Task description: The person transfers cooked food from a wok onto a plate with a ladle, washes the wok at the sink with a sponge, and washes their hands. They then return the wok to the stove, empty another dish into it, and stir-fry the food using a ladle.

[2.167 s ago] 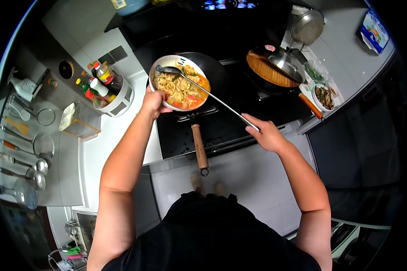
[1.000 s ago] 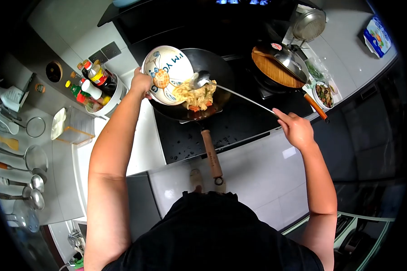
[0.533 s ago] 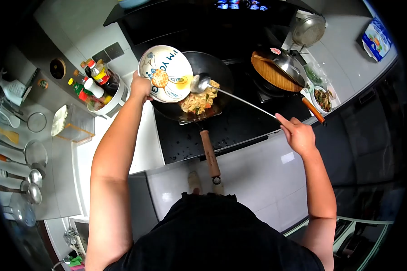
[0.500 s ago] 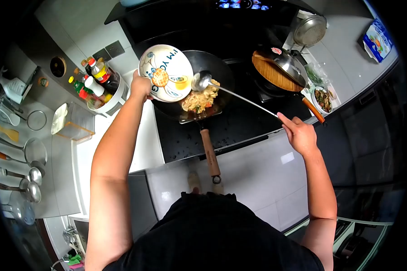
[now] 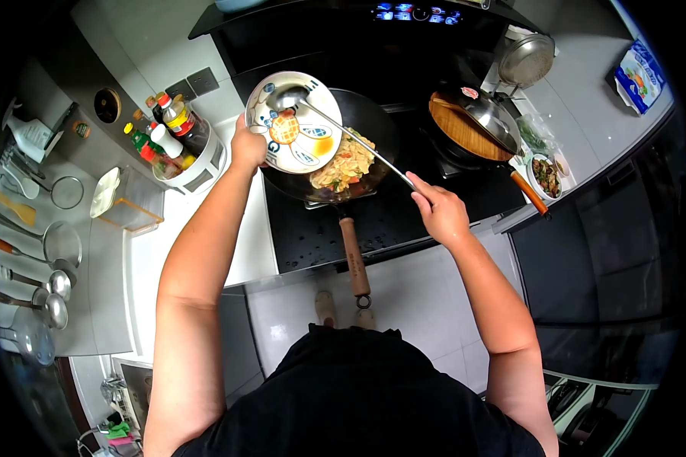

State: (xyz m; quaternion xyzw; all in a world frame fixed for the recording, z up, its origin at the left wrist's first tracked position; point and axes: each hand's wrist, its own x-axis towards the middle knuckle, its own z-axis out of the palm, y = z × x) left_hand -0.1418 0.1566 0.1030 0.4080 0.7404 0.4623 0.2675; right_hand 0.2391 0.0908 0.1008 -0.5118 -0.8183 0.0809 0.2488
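Note:
My left hand [image 5: 249, 146] grips the left rim of a white patterned bowl [image 5: 282, 158], tilted over the left part of a dark wok [image 5: 377, 122]. A little orange liquid remains inside the bowl. Closed round the end of a long metal ladle handle, my right hand [image 5: 439, 207] is to the right of the wok. The ladle's head [image 5: 288, 97] is over the bowl's upper inside. Cooked food with egg-like pieces and red bits [image 5: 347, 164] lies in the wok. The wok's wooden handle [image 5: 354, 257] points toward me.
Right of the wok is a second pan with a wooden lid [image 5: 465, 131] and an orange-brown handle [image 5: 530, 194]. A bowl of dark food [image 5: 545, 177] stands beyond it. At left are a bottle caddy [image 5: 202, 171], a clear container [image 5: 133, 204] and hanging utensils [image 5: 57, 282].
The food has gone from the bowl into the wok, and the bowl has tipped over. Most recently, the ladle's head has moved left from above the wok to the bowl, and my right hand has shifted left.

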